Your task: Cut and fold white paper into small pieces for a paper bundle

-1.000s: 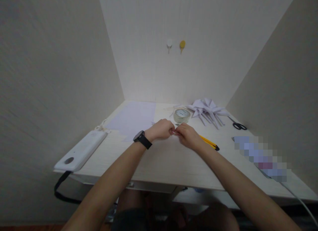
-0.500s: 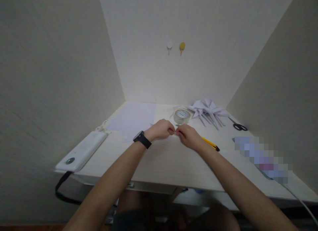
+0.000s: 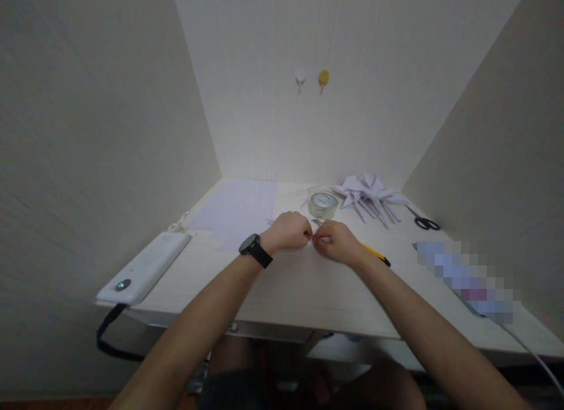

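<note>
Over the middle of the desk, my left hand (image 3: 291, 231) and my right hand (image 3: 337, 241) meet with their fingertips pinched together. Both are closed on a tiny, thin white strip (image 3: 312, 238), mostly hidden by the fingers; its material is too small to tell. A black watch (image 3: 255, 250) is on my left wrist. Beneath my right hand lies a yellow utility knife (image 3: 374, 253), its blade tip showing past the fingers. Just behind the hands stands a roll of clear tape (image 3: 323, 205). Left of my left hand, sheets of white paper (image 3: 242, 204) lie flat.
Folded white paper shapes with pointed ends (image 3: 368, 195) are piled at the back right. Black-handled scissors (image 3: 426, 223) and a blurred-out flat device (image 3: 462, 278) with a cable lie at right. A white power bank-like block (image 3: 145, 266) with a black strap sits at left. Two hooks (image 3: 324, 78) are on the back wall.
My fingertips have drawn closer together, so less of the thin white strip shows. My left wrist has shifted slightly right, and my right fingers have opened out a little around the pinch.
</note>
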{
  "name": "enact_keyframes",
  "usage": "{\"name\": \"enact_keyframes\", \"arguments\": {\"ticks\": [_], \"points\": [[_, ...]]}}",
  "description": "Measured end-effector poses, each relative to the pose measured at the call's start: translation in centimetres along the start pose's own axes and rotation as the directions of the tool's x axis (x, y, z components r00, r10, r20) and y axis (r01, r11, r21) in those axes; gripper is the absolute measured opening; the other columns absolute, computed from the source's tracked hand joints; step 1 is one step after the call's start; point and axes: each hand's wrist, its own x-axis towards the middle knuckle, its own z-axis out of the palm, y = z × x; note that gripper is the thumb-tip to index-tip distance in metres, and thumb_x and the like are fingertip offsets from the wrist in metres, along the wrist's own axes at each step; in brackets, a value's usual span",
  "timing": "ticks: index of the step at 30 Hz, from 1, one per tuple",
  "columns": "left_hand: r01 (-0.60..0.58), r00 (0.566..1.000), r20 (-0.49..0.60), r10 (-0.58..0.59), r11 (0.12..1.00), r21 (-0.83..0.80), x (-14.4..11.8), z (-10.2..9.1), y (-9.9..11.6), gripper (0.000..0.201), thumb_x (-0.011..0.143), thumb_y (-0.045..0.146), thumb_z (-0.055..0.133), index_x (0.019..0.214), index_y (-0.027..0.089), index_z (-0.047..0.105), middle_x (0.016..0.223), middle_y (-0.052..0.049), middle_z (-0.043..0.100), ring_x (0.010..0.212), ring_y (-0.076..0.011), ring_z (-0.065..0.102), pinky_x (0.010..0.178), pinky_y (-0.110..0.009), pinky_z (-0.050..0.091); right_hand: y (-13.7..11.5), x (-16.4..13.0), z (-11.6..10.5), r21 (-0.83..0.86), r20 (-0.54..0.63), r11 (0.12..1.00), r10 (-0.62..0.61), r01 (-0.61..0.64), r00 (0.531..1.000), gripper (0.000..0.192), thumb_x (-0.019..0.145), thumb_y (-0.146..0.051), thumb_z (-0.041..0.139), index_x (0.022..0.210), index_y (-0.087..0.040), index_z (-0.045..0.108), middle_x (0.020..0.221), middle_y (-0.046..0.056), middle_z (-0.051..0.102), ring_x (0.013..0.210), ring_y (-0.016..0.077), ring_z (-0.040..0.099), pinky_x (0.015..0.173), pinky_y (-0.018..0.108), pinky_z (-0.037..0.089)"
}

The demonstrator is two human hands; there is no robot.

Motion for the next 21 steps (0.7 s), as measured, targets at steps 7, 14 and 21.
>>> {"name": "enact_keyframes", "arguments": {"ticks": [7,14,21], "points": [[0.076,0.997,-0.022,-0.075,0.996,0.039,-0.2,-0.55,0.34,0.03,0.076,0.021,0.053,0.088,0.022,0.08,0.08,-0.011,0.075,0.075,-0.0236,0.067,0.064,-0.03,0.041,-0.19,0.02,0.02,-0.068,-0.004,0.996,0.056,-0.057,0.998,0.02,0.08,-0.017,0.056,0.085,-0.019,0.076,0.082,0.007,0.073,0.078,0.0202,0.063,0.071,0.028,0.042],[0.092,0.996,-0.02,-0.091,0.996,0.016,-0.01,-0.31,0.08,0.031,0.079,0.024,0.052,0.091,0.023,0.08,0.084,-0.011,0.075,0.078,-0.0235,0.067,0.067,-0.03,0.044,0.03,0.12,0.45,-0.049,-0.009,0.996,0.075,-0.075,0.997,0.019,0.083,-0.021,0.055,0.084,-0.017,0.074,0.078,0.007,0.071,0.072,0.0184,0.061,0.066,0.027,0.037],[0.097,0.994,-0.041,-0.098,0.995,-0.01,0.11,-0.23,0.18,0.031,0.079,0.024,0.052,0.09,0.024,0.08,0.084,-0.011,0.075,0.078,-0.0237,0.067,0.067,-0.031,0.044,-0.3,0.17,0.49,-0.036,-0.019,0.992,0.117,-0.117,0.993,0.018,0.081,-0.02,0.054,0.078,-0.017,0.071,0.074,0.006,0.069,0.067,0.017,0.058,0.062,0.026,0.034]]}}
